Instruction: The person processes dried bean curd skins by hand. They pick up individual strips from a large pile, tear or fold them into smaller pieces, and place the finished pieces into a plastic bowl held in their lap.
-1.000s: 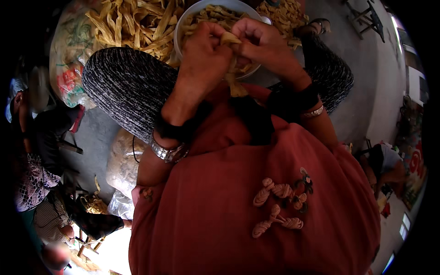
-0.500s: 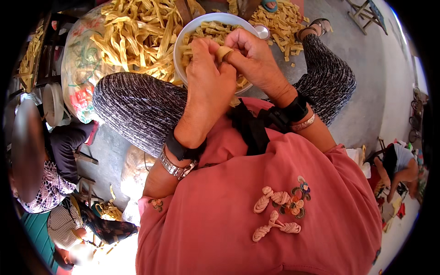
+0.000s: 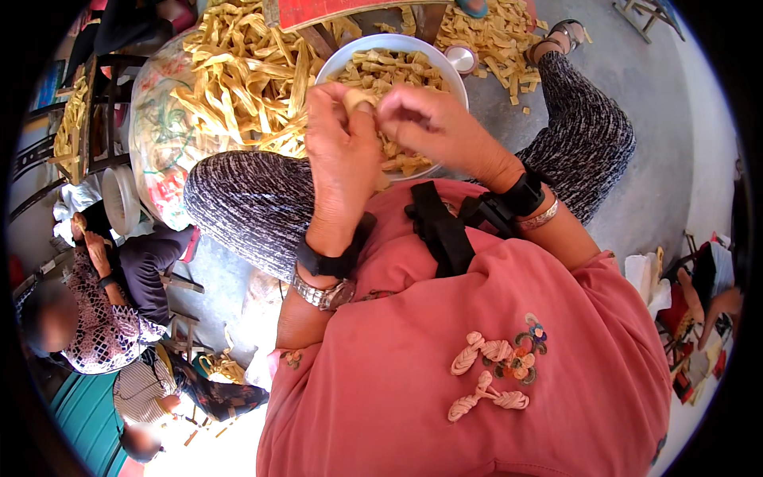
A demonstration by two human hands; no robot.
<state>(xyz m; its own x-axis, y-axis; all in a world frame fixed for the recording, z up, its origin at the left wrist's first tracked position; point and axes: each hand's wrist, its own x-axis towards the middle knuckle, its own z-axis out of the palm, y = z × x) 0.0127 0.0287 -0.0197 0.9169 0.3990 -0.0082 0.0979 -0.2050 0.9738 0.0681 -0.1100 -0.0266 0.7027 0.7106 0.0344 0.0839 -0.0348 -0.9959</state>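
My left hand point(image 3: 340, 155) is closed on a pale yellow, leaf-like strip point(image 3: 358, 98), pinched under the thumb and bent over. Beside it, my right hand point(image 3: 445, 127) has its fingers curled, their tips against the strip's right end. Slight blur hides what those fingertips grip. Both hands are over the near part of a white bowl point(image 3: 459, 83). Small folded yellow pieces point(image 3: 401, 67) lie in the bowl, partly covered by my hands.
Long yellow strips point(image 3: 238, 71) are heaped on a plastic sheet point(image 3: 155, 131) at left. Flat cut pieces point(image 3: 493, 32) lie on the floor beyond the bowl, near a round lid point(image 3: 461, 60). A red stool point(image 3: 326, 9) stands behind it. Two people sit at left.
My view has shifted, so the bowl and heaps sit lower and farther right. My right hand has drawn slightly away from my left, and the strip shows more of its pale side.
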